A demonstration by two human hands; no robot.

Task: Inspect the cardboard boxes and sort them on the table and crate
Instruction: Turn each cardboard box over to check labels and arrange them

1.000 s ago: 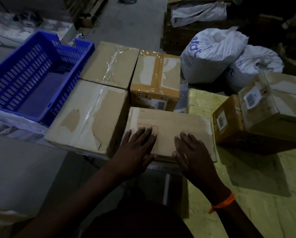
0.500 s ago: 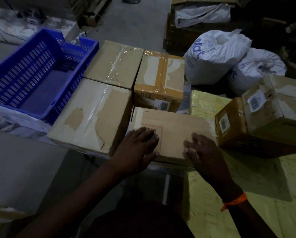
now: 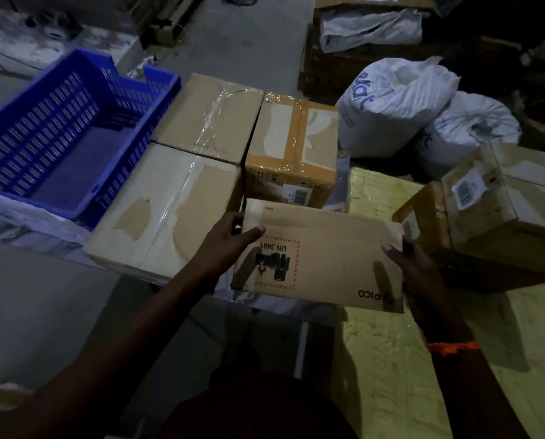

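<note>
Lifted and tilted since a second ago: slim brown cardboard box with red-hatched UN 3481 label (image 3: 328, 264). Left hand (image 3: 230, 245) pinching one short edge, thumb on top; right hand (image 3: 418, 270) clasping the opposite edge, likely for reading its face. Held well right of blue slotted plastic crate (image 3: 75, 99); between them, tape-glossed torn-skinned cartons (image 3: 169, 210). Farther right, crumpled white sacks (image 3: 394, 103).

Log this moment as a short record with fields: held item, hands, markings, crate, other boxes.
held item: flat box, label side up
left hand: grips its left edge, thumb on top
right hand: grips its right edge
markings: UN 3481 label, PICO print
blue crate: far left
sealed boxes: three, between crate and flat box
white sacks: two, behind
</note>
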